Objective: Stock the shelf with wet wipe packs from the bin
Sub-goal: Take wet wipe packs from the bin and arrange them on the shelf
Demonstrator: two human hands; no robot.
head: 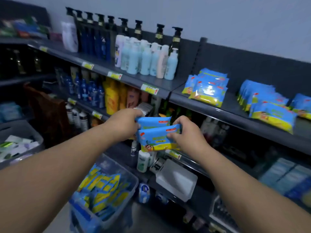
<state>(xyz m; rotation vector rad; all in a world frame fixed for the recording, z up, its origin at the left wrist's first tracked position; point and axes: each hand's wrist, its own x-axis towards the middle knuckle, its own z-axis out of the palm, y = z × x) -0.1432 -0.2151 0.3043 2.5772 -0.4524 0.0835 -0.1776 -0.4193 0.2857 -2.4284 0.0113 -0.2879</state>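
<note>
**Restocking under way: two wet wipe packs (pixel 156 137) held between bin and shelf.**
The left hand (pixel 122 123) and the right hand (pixel 186 132) each gripped one end of the pair, in the air below and left of the top shelf (pixel 233 103). Stocked packs (pixel 207 91) already lay on that shelf in stacks, while the bin (pixel 122 167) beneath the arms held many more. The task appeared partly done, with much left.
</note>
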